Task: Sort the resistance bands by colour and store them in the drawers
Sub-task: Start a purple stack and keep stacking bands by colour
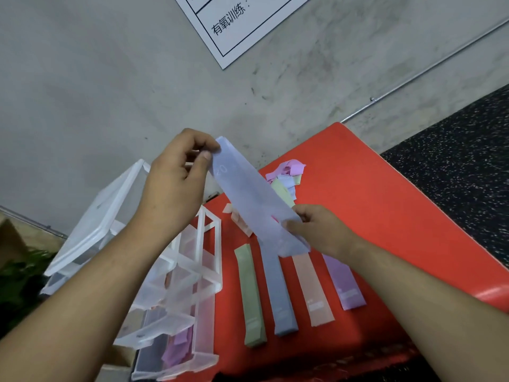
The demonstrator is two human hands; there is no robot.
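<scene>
Closest to me, I am seeing the clear plastic drawer unit (pixel 176 285) sitting at the left edge of the red surface (pixel 385 202), its drawers standing open and a folded purple band (pixel 179 346) lying in the nearest one. Just beside it, four bands are lying side by side on the red: the green band (pixel 252 296), the blue band (pixel 278 293), the peach band (pixel 311 290) and the lilac band (pixel 344 282).

Above them, both hands are holding the pale blue band (pixel 256 199) stretched flat in the air, sloping from upper left to lower right. The right hand (pixel 316 230) is pinching its lower end between thumb and curled fingers. The left hand (pixel 176 183) is pinching its upper end, thumb against fingertips.

Farther back, a loose pile of bands (pixel 286 177) in pink, pale green and pale blue is resting on the red. Beyond it, a white printed sheet (pixel 242 20) is showing on the grey concrete, and a black speckled mat (pixel 454 161) is lying to the right.
</scene>
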